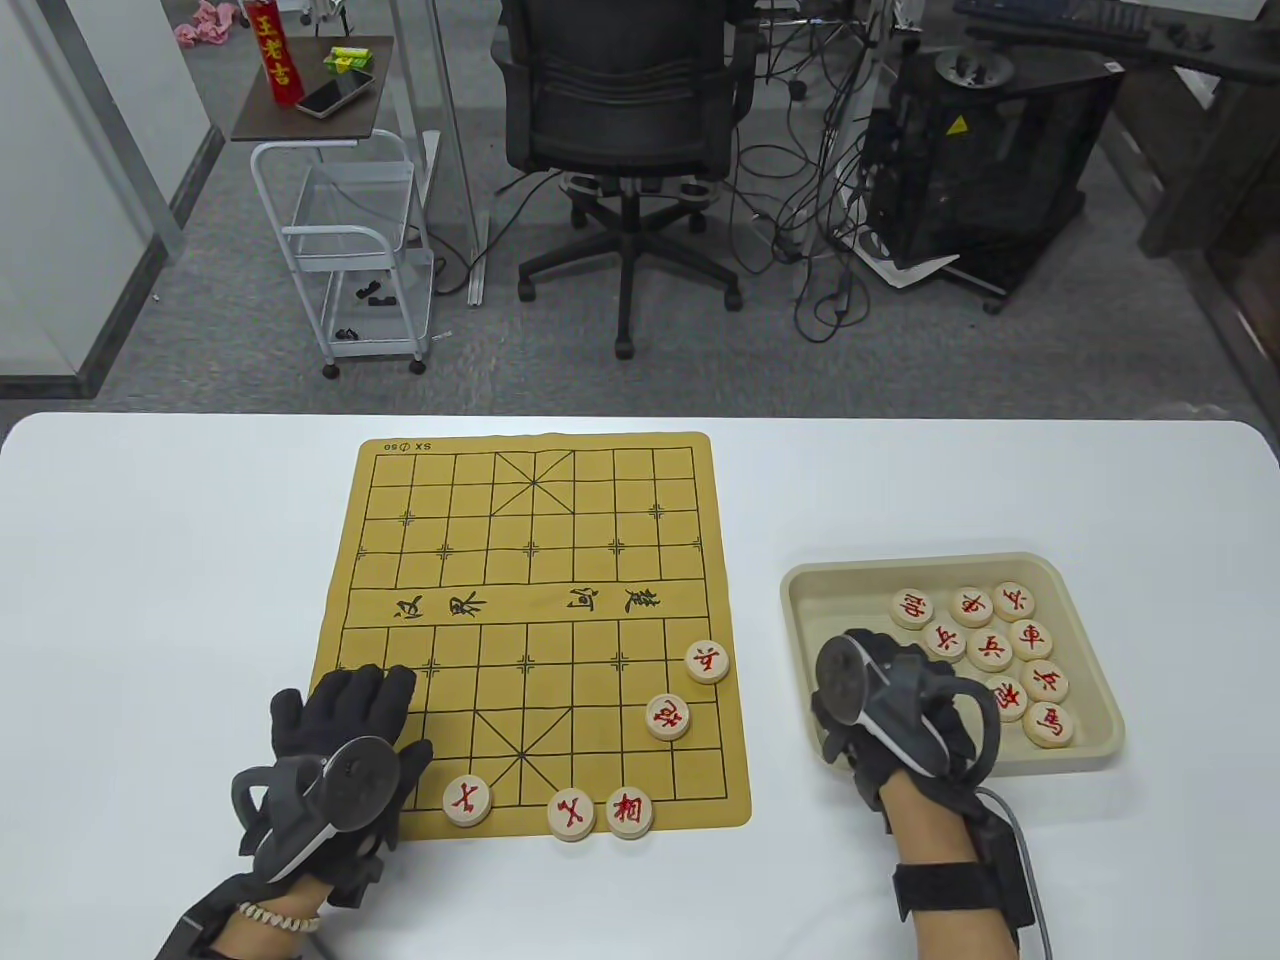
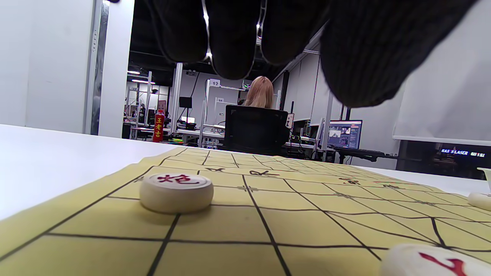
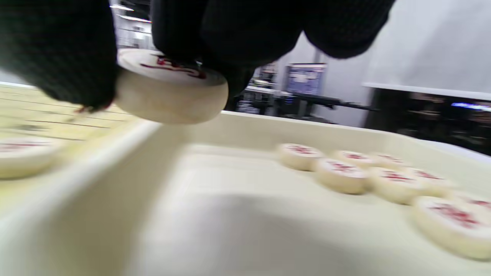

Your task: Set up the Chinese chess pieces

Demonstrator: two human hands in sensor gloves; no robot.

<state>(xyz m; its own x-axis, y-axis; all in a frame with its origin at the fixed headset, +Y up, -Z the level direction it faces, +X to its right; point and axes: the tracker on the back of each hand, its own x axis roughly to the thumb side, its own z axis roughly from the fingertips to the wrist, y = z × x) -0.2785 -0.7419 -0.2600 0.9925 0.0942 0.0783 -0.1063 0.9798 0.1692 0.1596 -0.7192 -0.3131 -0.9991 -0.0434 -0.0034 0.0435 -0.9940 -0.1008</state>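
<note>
A yellow chess board mat (image 1: 530,620) lies on the white table. Several round cream pieces with red characters stand on its near half, among them one (image 1: 467,800) beside my left hand, two (image 1: 571,813) at the front edge and two (image 1: 707,661) at the right. My left hand (image 1: 350,740) rests flat on the mat's near left corner, fingers spread, holding nothing; a piece (image 2: 176,191) lies in front of it. My right hand (image 1: 890,700) is over the beige tray (image 1: 1000,570) and pinches one piece (image 3: 170,92) above the tray's left wall. Several pieces (image 1: 990,645) lie in the tray.
The tray stands on the table to the right of the mat. An office chair (image 1: 625,130), a white cart (image 1: 350,250) and a computer case (image 1: 980,150) stand on the floor beyond the table's far edge.
</note>
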